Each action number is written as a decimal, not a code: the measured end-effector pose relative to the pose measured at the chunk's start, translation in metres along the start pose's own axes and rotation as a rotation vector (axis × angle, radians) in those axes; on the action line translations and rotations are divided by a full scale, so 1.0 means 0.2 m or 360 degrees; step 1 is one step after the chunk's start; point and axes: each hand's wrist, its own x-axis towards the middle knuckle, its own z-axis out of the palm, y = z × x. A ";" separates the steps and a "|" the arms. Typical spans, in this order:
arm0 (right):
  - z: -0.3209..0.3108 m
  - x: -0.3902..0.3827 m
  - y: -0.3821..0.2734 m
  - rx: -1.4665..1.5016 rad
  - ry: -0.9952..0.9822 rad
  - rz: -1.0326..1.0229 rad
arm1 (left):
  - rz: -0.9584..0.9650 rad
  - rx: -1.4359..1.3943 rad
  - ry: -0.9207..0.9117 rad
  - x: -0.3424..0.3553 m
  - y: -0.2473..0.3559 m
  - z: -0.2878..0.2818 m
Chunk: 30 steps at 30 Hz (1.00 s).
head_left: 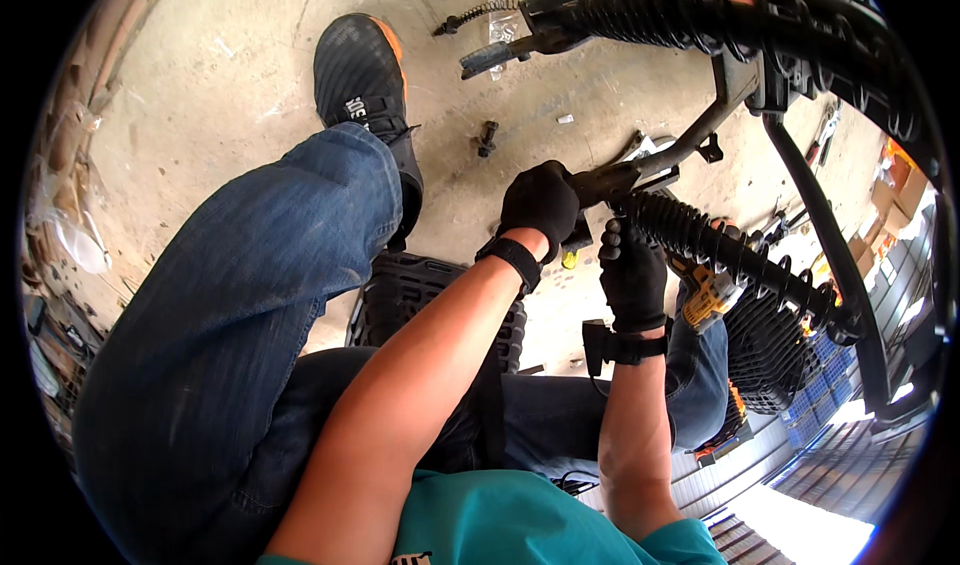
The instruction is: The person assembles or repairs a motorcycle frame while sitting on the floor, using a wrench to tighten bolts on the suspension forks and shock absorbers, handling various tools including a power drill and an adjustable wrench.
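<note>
Both my hands wear black gloves. My left hand (pixel 541 203) is closed round the near end of a black metal arm (pixel 690 145) of a tubular frame. Just right of it, my right hand (pixel 635 273) has its fingers curled together at the near end of a black coil-spring shock absorber (pixel 700 240). Whatever those fingers pinch is hidden from view. The shock slants away to the lower right beside the frame. Behind my right wrist, a yellow-and-black power tool (pixel 710 298) shows in part, close to my right leg.
A dark bolt-like part (pixel 487 138) lies on the concrete floor ahead of my hands. A larger coil-spring shock (pixel 680 17) spans the top right. Black plastic crates (pixel 770 345) stand at right, with cardboard boxes (pixel 900 190) beyond. Clutter lines the left edge.
</note>
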 end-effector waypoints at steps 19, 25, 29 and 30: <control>-0.03 0.04 0.03 -0.0224 -0.0022 0.0007 | -0.0087 -0.0001 0.0052 0.01 -0.01 0.05; -0.06 0.05 0.04 -0.0243 -0.0100 0.0121 | -0.0063 0.0018 0.0042 0.01 -0.02 0.05; -0.01 0.05 0.03 -0.0171 -0.0182 0.0270 | -0.0044 0.0001 0.0063 0.01 -0.03 0.07; 0.01 0.06 0.04 0.0044 -0.0164 0.0386 | -0.0031 0.0014 0.0063 0.01 -0.03 0.06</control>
